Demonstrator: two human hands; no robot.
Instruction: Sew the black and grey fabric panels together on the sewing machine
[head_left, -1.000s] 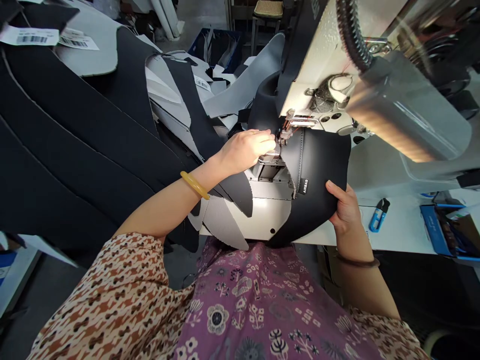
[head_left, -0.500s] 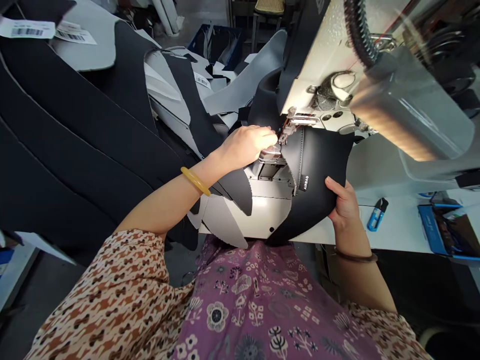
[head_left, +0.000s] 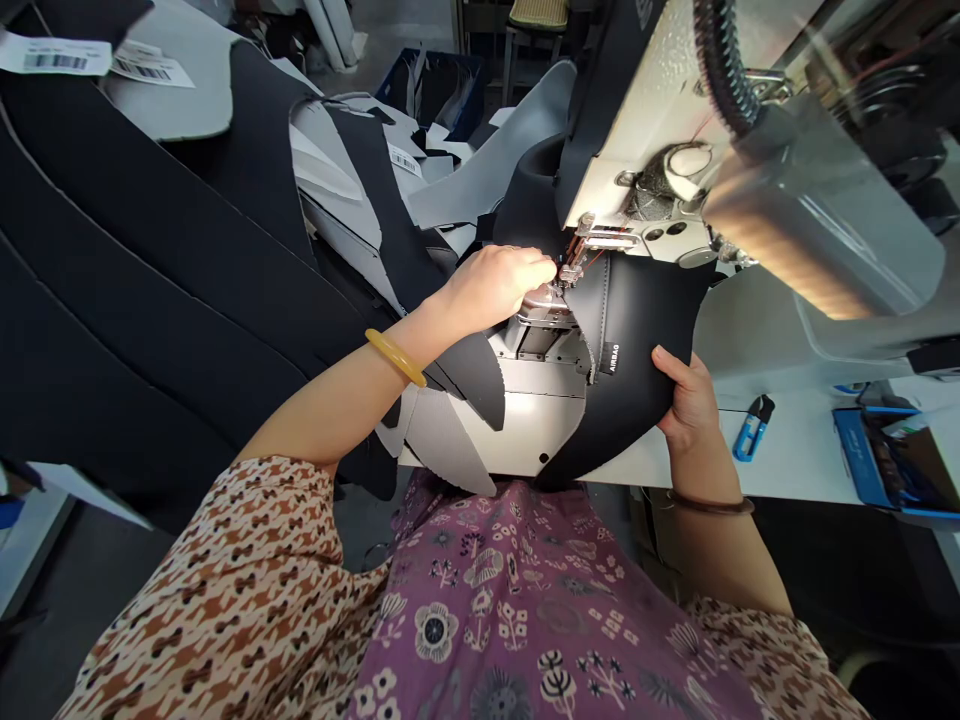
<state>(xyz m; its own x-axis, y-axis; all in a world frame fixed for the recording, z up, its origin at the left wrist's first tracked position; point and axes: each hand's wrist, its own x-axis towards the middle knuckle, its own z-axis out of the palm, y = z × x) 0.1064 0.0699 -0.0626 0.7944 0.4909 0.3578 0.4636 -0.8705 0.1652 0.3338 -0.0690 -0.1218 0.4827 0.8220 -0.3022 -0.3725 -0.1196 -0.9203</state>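
Note:
A black fabric panel with a small white "AIRBAG" tag lies under the presser foot of a cream sewing machine. My left hand, wearing a yellow bangle, has its fingers curled together and pressed on the fabric right beside the presser foot. My right hand grips the panel's right lower edge, thumb on top. The fingertips under the panel are hidden.
Large black and grey cut pieces with barcode labels are stacked to the left. Blue thread snips lie on the white table at right, beside a blue box. The machine's lamp hangs overhead at right.
The black panel has slid slightly up toward the needle, with my right hand following it. My left hand stays at the presser foot.

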